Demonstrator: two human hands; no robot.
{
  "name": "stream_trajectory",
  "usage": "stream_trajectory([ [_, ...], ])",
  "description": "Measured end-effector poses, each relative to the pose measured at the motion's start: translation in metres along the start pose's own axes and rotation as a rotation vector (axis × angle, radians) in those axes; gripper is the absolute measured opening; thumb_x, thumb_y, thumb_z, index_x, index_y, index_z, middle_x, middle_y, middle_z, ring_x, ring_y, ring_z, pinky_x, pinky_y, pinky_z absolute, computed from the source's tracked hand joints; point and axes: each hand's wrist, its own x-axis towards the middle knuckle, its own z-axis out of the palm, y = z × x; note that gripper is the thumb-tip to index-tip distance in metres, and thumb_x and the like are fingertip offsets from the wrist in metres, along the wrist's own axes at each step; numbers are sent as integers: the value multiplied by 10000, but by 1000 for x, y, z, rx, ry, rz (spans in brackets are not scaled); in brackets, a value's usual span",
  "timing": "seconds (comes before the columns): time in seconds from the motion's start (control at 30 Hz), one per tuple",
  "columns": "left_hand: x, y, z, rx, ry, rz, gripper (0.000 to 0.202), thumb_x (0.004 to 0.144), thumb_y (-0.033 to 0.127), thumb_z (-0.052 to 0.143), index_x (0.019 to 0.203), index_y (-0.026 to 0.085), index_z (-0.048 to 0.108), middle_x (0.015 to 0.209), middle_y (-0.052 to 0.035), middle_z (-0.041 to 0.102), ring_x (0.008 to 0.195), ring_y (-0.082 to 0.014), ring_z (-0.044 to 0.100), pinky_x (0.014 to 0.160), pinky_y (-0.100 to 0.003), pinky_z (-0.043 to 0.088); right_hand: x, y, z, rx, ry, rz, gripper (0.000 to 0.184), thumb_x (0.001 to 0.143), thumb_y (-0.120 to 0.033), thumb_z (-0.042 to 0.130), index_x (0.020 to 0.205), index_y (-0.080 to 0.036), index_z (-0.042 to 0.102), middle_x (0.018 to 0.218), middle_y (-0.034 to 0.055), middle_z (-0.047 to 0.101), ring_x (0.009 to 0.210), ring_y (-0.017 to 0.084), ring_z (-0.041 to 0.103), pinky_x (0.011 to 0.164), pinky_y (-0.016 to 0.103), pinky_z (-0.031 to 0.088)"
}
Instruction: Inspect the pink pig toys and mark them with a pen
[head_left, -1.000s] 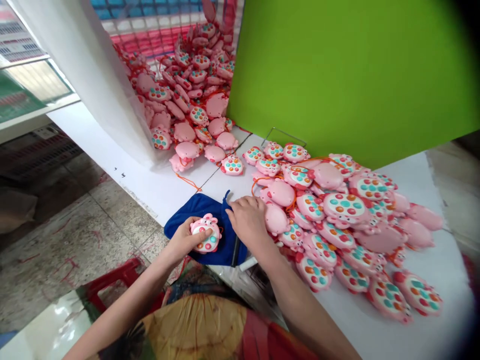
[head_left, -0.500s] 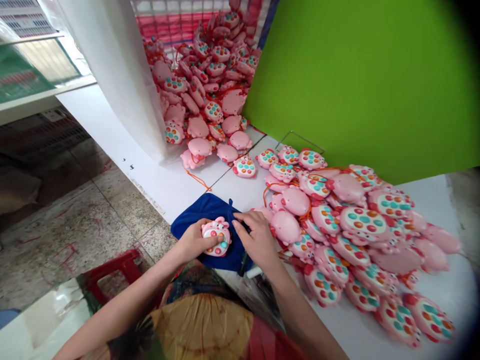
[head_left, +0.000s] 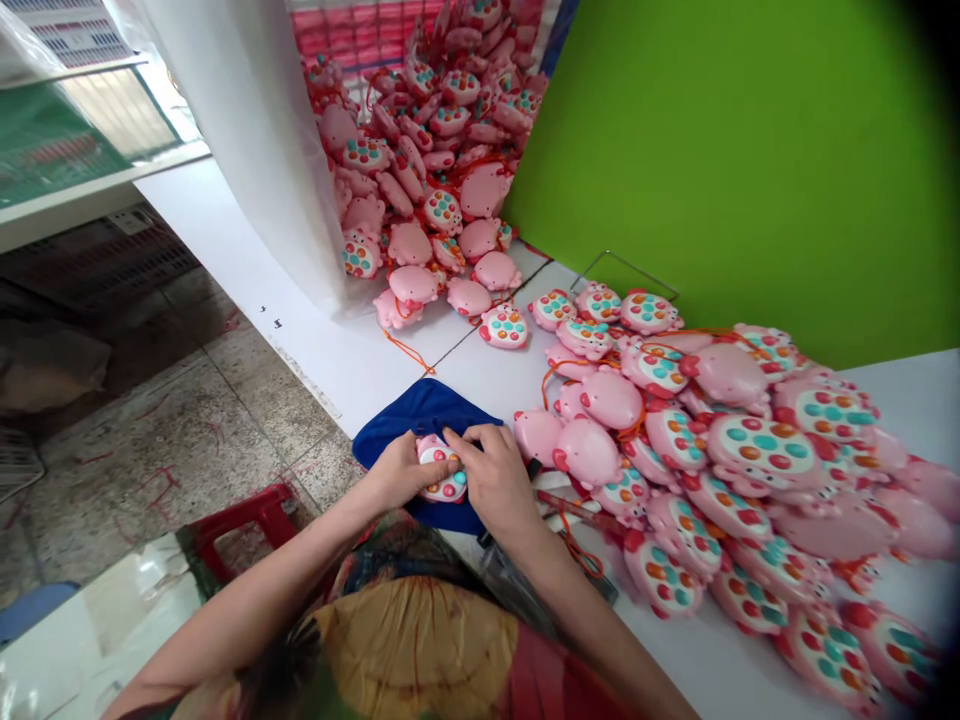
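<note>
A pink pig-shaped toy (head_left: 442, 472) with coloured buttons sits between both my hands, above a blue cloth (head_left: 420, 415) at the table's front edge. My left hand (head_left: 401, 470) grips the toy from the left. From the right, my right hand (head_left: 495, 475) closes over it, fingers pressed on its top, hiding most of the toy. Just right of my right hand begins a big heap of the same pink toys (head_left: 712, 450), some face down with orange cords.
A second heap of pink toys (head_left: 427, 170) lies at the back behind a white sheet (head_left: 255, 150). A green board (head_left: 735, 150) stands behind the near heap. The white table (head_left: 337, 360) ends at left; below are a tiled floor and a red stool (head_left: 240, 520).
My right hand has moved left from the edge of the heap onto the toy in my left hand. Both hands now hold it together. The view has shifted slightly.
</note>
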Motion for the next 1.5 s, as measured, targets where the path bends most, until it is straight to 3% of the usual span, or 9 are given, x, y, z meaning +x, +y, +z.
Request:
stream_trajectory([
  [0.2, -1, -2, 5, -184, 48, -52, 512, 569, 417, 822, 885, 163, 509, 680, 36, 612, 596, -115, 581, 608, -241, 474, -10, 2, 3, -6, 19, -18, 369, 925, -116, 398, 1202, -180, 633, 937, 100, 581, 888, 204, 478, 803, 345, 444],
  [0.4, 1, -6, 5, -62, 80, -7, 480, 607, 439, 801, 875, 151, 525, 706, 9, 628, 622, -137, 598, 593, -249, 478, -5, 3, 6, -3, 2, 45, 380, 934, -135, 370, 1222, -166, 616, 956, 112, 578, 889, 211, 475, 810, 354, 458],
  [0.6, 0, -6, 6, -114, 22, 2, 444, 605, 402, 811, 833, 158, 520, 698, 19, 616, 606, -122, 585, 598, -241, 471, -13, 2, 3, -60, 5, 12, 381, 941, -139, 365, 1235, -172, 605, 935, 104, 585, 878, 209, 480, 797, 352, 448],
  [0.87, 1, -11, 6, -71, 90, 5, 465, 609, 408, 805, 877, 152, 525, 736, 4, 634, 650, -141, 607, 624, -257, 490, -7, 3, 7, -78, 11, 21, 363, 921, -136, 418, 1210, -202, 628, 942, 95, 598, 866, 209, 486, 799, 357, 444],
  [1.0, 0, -13, 4, -48, 81, 21, 464, 625, 402, 798, 919, 148, 545, 746, 10, 634, 647, -125, 602, 637, -246, 491, -18, 3, 2, 77, 45, 39, 374, 935, -141, 383, 1210, -210, 628, 922, 89, 598, 879, 198, 518, 812, 361, 461],
  [1.2, -4, -14, 1, -97, -7, 29, 524, 614, 382, 815, 981, 151, 522, 846, -33, 679, 712, -157, 652, 660, -266, 521, -11, 13, -6, 487, 168, 285, 355, 899, -214, 444, 1213, -229, 610, 965, 59, 615, 895, 162, 585, 833, 324, 501],
  [1.3, -6, -14, 1, -123, -31, 33, 538, 621, 390, 811, 1008, 160, 517, 913, -50, 691, 794, -187, 676, 720, -298, 537, -9, 16, -7, 548, 178, 331, 318, 884, -250, 471, 1146, -219, 648, 959, 61, 631, 898, 168, 592, 849, 338, 498],
  [1.5, -8, -12, -1, -122, -74, 33, 546, 619, 363, 816, 1032, 160, 521, 914, -38, 684, 774, -168, 662, 712, -279, 530, -9, 16, -5, 602, 174, 382, 308, 891, -279, 475, 1144, -207, 634, 1024, 73, 634, 959, 181, 592, 890, 362, 489],
])
